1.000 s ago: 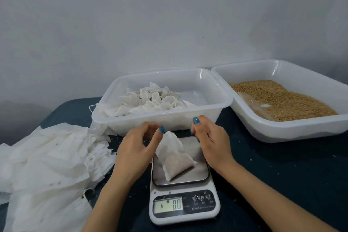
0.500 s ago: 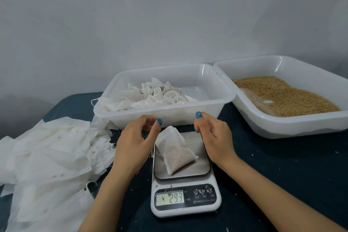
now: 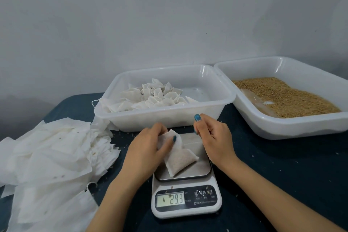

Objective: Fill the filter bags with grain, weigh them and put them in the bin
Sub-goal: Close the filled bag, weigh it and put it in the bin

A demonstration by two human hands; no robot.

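Left hand (image 3: pixel 148 149) pinching filter bag (image 3: pixel 178 163) top, grain tray (image 3: pixel 282 128) cropped at right

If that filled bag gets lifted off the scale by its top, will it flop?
Probably floppy: the filled bag has a thin top that folds under the left hand. Likely bottom-heavy, since its bulge sits low. Probably light: the scale reads 29.3.

Table (image 3: pixel 282 184): dark blue matte top spread out in front of me.
Wall (image 3: pixel 169 15): plain pale grey, bare, rising just behind the table's far edge.
Specks (image 3: pixel 336 153): small pale bits I see strewn across the table's right part.
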